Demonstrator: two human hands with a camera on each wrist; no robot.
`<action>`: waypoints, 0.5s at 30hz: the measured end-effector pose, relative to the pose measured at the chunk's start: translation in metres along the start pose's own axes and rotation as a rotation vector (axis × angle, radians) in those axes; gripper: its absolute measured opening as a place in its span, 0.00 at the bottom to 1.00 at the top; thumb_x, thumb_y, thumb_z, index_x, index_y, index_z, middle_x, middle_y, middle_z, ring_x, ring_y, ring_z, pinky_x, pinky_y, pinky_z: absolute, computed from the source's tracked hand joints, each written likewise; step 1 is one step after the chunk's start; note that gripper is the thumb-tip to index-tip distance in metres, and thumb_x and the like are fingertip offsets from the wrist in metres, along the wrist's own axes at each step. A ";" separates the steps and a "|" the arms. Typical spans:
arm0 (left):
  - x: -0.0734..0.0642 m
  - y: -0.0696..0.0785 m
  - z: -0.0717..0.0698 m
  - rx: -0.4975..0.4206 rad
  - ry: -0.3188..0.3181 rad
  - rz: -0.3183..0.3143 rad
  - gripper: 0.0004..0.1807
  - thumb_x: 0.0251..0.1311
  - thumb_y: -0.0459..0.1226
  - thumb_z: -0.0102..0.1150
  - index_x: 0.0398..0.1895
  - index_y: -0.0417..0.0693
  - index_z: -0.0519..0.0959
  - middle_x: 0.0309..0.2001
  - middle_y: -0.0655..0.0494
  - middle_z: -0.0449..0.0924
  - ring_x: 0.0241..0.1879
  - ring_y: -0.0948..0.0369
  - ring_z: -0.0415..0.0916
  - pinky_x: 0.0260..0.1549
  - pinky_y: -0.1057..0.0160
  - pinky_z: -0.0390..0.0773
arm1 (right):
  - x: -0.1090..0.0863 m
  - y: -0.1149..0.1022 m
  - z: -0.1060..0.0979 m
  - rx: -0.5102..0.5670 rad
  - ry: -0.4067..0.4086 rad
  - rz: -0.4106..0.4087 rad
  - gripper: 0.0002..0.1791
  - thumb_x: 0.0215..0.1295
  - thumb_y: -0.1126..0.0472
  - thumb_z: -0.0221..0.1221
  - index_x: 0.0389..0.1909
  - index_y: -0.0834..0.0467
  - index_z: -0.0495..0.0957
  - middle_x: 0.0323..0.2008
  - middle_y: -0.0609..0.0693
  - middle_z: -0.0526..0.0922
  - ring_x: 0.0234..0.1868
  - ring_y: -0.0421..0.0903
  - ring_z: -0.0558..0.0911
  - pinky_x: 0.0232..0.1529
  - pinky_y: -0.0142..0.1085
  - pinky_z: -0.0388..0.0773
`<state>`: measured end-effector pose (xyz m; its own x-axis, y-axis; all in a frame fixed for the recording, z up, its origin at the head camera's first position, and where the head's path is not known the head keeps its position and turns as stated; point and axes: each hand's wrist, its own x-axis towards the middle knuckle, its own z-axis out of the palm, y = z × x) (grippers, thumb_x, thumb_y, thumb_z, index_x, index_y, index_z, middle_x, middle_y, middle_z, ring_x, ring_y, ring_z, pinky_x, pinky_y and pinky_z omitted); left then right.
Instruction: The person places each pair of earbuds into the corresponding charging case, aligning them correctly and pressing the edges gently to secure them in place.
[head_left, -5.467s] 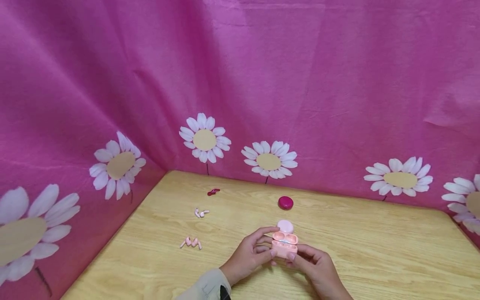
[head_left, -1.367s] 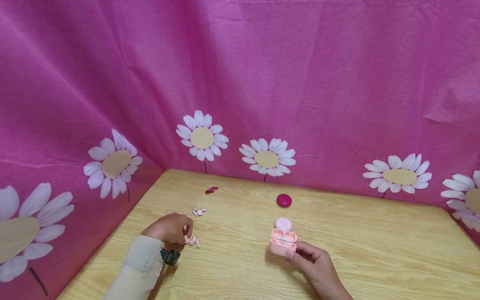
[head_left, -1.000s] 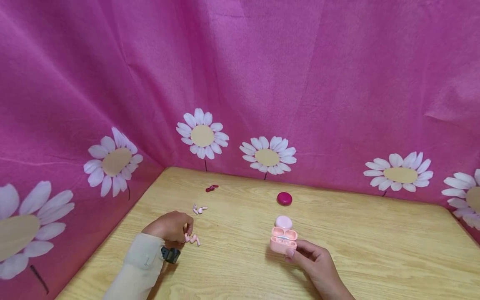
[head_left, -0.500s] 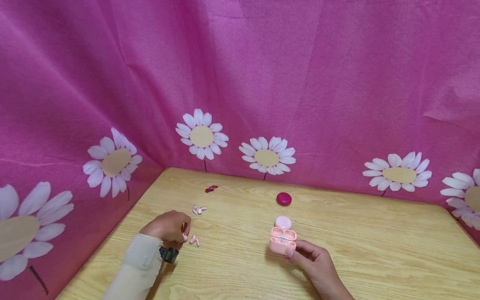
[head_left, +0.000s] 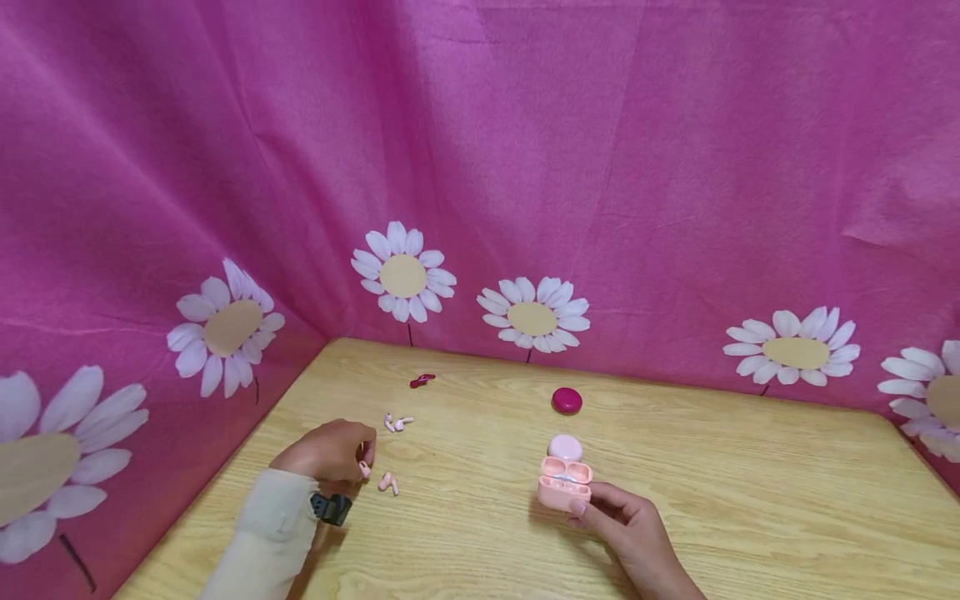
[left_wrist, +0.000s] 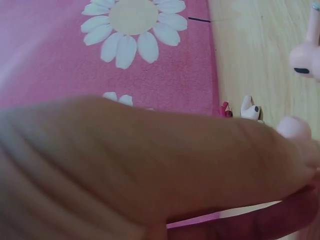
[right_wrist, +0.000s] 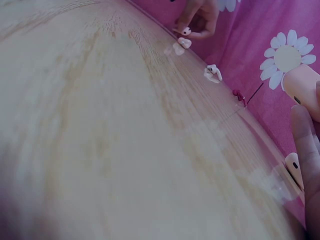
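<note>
On the left side of the table, my left hand (head_left: 326, 450) pinches one peach earbud (head_left: 365, 470) by thumb and fingertips. In the left wrist view that earbud (left_wrist: 294, 127) is partly hidden by the thumb. Its matching peach earbud (head_left: 388, 482) lies on the table just right of the hand. My right hand (head_left: 633, 529) grips the right side of a peach earbud case (head_left: 564, 493), thumb in front. The case's lid stands raised and its slots face me. The right wrist view shows the case (right_wrist: 303, 90) at its right edge.
Behind the case lie a round pale pink case (head_left: 566, 447) and a round magenta case (head_left: 567, 401). A pale pink earbud pair (head_left: 399, 423) and a magenta pair (head_left: 422, 381) lie farther back on the wooden table (head_left: 465, 533). A pink flowered cloth (head_left: 660, 208) borders the table.
Both hands held the case earlier; the left hand has since gone left to the peach earbuds. It has drawn one leftward, away from the other. The right hand stays on the case.
</note>
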<state>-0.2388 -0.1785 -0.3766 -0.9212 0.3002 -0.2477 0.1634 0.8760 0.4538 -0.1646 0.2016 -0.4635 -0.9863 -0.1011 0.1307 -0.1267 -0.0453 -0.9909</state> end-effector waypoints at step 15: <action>0.003 0.008 -0.003 0.078 0.162 0.249 0.10 0.55 0.30 0.66 0.26 0.49 0.73 0.23 0.60 0.70 0.26 0.62 0.66 0.27 0.62 0.67 | 0.000 0.000 -0.001 -0.020 -0.013 -0.015 0.17 0.63 0.68 0.61 0.50 0.75 0.76 0.41 0.53 0.85 0.39 0.43 0.84 0.43 0.40 0.82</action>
<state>-0.2411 -0.1714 -0.3711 -0.8926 0.4508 0.0057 0.4122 0.8110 0.4152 -0.1645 0.2022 -0.4639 -0.9828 -0.1133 0.1461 -0.1438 -0.0275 -0.9892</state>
